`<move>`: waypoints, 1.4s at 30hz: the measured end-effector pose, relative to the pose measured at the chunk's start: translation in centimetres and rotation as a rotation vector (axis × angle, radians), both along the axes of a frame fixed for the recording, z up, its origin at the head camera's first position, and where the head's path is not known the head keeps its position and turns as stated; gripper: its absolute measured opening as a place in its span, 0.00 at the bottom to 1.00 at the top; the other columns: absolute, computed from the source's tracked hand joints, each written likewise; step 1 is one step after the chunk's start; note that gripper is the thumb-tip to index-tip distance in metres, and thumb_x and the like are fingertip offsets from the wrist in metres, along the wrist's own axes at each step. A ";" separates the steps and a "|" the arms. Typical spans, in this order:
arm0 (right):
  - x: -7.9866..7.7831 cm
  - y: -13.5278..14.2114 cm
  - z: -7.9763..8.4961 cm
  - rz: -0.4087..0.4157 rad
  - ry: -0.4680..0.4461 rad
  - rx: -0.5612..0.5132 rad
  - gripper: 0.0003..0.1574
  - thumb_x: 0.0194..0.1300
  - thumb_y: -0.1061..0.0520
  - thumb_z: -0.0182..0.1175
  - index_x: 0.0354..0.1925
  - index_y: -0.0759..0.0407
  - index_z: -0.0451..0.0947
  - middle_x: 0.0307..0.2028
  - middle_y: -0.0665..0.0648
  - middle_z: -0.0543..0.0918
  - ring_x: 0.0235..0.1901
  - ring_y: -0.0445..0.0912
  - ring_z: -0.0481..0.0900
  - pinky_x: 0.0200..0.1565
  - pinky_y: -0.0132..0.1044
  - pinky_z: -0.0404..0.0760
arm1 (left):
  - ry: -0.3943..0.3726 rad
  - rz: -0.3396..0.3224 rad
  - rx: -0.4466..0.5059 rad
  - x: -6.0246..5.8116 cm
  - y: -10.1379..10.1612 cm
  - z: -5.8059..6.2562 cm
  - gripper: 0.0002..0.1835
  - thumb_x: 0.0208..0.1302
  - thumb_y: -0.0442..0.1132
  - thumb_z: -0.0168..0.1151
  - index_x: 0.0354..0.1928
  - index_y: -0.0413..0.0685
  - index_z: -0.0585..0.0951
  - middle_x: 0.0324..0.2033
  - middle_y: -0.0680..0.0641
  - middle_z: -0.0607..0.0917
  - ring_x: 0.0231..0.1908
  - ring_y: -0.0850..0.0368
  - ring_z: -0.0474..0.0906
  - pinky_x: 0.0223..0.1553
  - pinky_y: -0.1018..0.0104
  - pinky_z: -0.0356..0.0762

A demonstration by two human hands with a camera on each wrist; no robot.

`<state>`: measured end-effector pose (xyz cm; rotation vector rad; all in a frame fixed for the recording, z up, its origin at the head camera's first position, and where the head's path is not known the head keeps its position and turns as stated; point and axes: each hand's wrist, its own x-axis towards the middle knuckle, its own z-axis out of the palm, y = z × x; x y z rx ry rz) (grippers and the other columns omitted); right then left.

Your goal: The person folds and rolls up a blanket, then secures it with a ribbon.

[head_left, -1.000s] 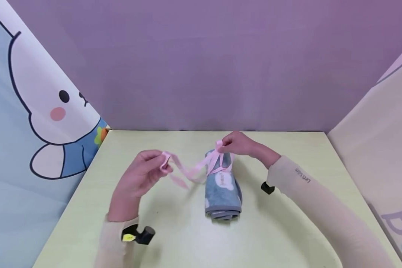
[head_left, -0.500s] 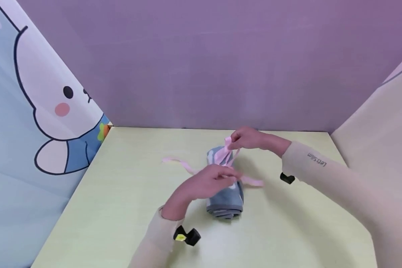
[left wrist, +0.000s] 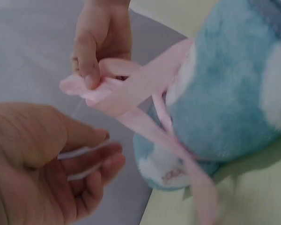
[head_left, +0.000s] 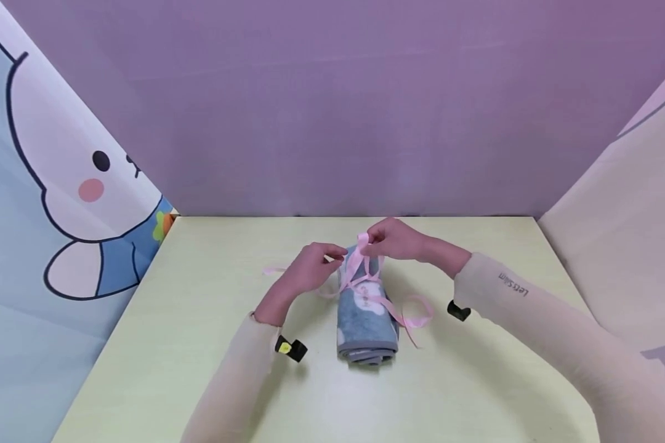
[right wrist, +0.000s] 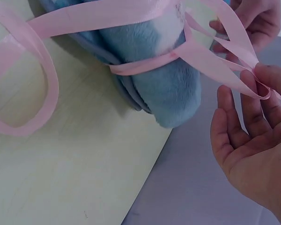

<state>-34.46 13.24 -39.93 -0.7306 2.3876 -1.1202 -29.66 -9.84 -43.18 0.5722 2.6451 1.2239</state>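
A rolled blue fleece blanket [head_left: 366, 329] with white patches lies on the table, tied round near its far end with a pink ribbon [head_left: 385, 303]. My right hand [head_left: 397, 240] pinches a raised loop of that ribbon between thumb and fingers, above the far end of the roll. Just left of the loop is my left hand [head_left: 312, 267]. Its fingers are bent slightly and hold nothing, with a gap between thumb and fingertips in the left wrist view. One ribbon tail crosses the roll and curls on the table to the right; another stretches left, partly behind my left hand.
The pale yellow table [head_left: 161, 344] ends at a purple back wall [head_left: 332, 123]. A blue cloth printed with a rabbit [head_left: 88, 154] hangs on the left, and a pale cloth [head_left: 637, 234] on the right.
My left hand has carried a ribbon tail across the roll to the right, let it go, and moved back left beside the loop. My right hand keeps its pinch on the loop.
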 end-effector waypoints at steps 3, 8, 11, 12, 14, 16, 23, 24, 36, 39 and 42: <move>0.2 -0.5 -0.1 0.006 -0.004 -0.037 0.13 0.63 0.54 0.66 0.24 0.56 0.78 0.17 0.51 0.68 0.21 0.46 0.66 0.25 0.36 0.65 | -0.047 -0.105 0.152 -1.0 -0.5 -0.6 0.13 0.70 0.32 0.57 0.53 0.40 0.83 0.44 0.46 0.86 0.37 0.50 0.82 0.40 0.59 0.80; 0.5 -1.0 -0.6 0.008 -0.042 -0.062 0.10 0.63 0.53 0.66 0.27 0.56 0.80 0.17 0.50 0.69 0.20 0.45 0.65 0.25 0.35 0.64 | -0.177 -0.127 0.327 -1.3 -1.3 -1.5 0.12 0.67 0.33 0.61 0.51 0.39 0.84 0.41 0.47 0.87 0.37 0.49 0.82 0.43 0.60 0.80; 0.7 -1.1 -0.8 0.002 -0.064 -0.058 0.09 0.63 0.53 0.66 0.29 0.56 0.82 0.17 0.51 0.70 0.20 0.45 0.66 0.25 0.35 0.64 | -0.206 -0.129 0.337 -1.2 -1.3 -2.0 0.13 0.65 0.33 0.64 0.50 0.39 0.84 0.37 0.47 0.87 0.37 0.49 0.82 0.42 0.61 0.80; 0.8 -1.1 -0.9 0.000 -0.065 -0.061 0.08 0.63 0.53 0.66 0.29 0.56 0.82 0.17 0.51 0.71 0.20 0.45 0.66 0.25 0.35 0.64 | -0.206 -0.131 0.343 -1.2 -1.2 -2.1 0.13 0.64 0.33 0.65 0.50 0.39 0.84 0.37 0.46 0.87 0.37 0.48 0.82 0.41 0.60 0.80; 0.9 -1.2 -1.0 -0.008 -0.069 -0.068 0.08 0.63 0.54 0.66 0.29 0.56 0.82 0.18 0.51 0.72 0.20 0.45 0.66 0.25 0.35 0.65 | -0.186 -0.137 0.349 -1.3 -0.9 -2.3 0.13 0.63 0.34 0.66 0.48 0.39 0.85 0.34 0.46 0.87 0.35 0.47 0.81 0.40 0.58 0.80; 1.1 -1.2 -1.0 -0.020 -0.073 -0.079 0.08 0.63 0.54 0.67 0.29 0.56 0.82 0.18 0.52 0.73 0.20 0.45 0.66 0.25 0.35 0.65 | -0.160 -0.129 0.359 -1.2 -0.6 -2.2 0.11 0.62 0.35 0.67 0.46 0.40 0.86 0.33 0.46 0.87 0.34 0.46 0.81 0.38 0.57 0.79; 1.6 -1.7 -0.9 -0.077 -0.163 -0.097 0.10 0.61 0.52 0.68 0.29 0.58 0.84 0.24 0.58 0.80 0.25 0.48 0.71 0.30 0.36 0.70 | -0.009 -0.022 0.324 -0.6 0.1 -1.9 0.09 0.58 0.38 0.71 0.40 0.44 0.88 0.30 0.52 0.86 0.30 0.49 0.79 0.30 0.67 0.76; 1.6 -1.7 -0.9 -0.094 -0.183 -0.094 0.11 0.61 0.52 0.68 0.29 0.58 0.84 0.24 0.58 0.80 0.25 0.48 0.71 0.30 0.37 0.71 | 0.018 -0.011 0.321 -0.5 0.2 -1.9 0.09 0.58 0.38 0.72 0.41 0.45 0.88 0.29 0.53 0.86 0.29 0.52 0.78 0.29 0.68 0.75; 1.6 -1.4 -1.1 -0.147 -0.450 -0.117 0.14 0.59 0.49 0.69 0.37 0.59 0.87 0.23 0.54 0.80 0.25 0.45 0.70 0.31 0.36 0.69 | 0.356 0.069 0.285 0.8 1.3 -2.9 0.10 0.55 0.40 0.74 0.39 0.47 0.89 0.31 0.55 0.87 0.26 0.64 0.76 0.25 0.68 0.74; 1.9 -1.5 -1.1 -0.143 -0.444 -0.118 0.13 0.60 0.50 0.68 0.37 0.58 0.87 0.24 0.54 0.80 0.25 0.45 0.71 0.31 0.36 0.69 | 0.375 0.080 0.284 1.1 1.5 -3.0 0.09 0.56 0.40 0.74 0.38 0.46 0.89 0.28 0.55 0.86 0.24 0.64 0.75 0.24 0.69 0.73; 2.3 -1.6 -0.9 -0.118 -0.432 -0.118 0.14 0.62 0.49 0.67 0.36 0.60 0.86 0.23 0.53 0.80 0.25 0.45 0.71 0.31 0.36 0.69 | 0.405 0.096 0.295 1.3 1.6 -3.4 0.05 0.57 0.38 0.72 0.35 0.45 0.89 0.24 0.55 0.85 0.21 0.64 0.73 0.22 0.70 0.72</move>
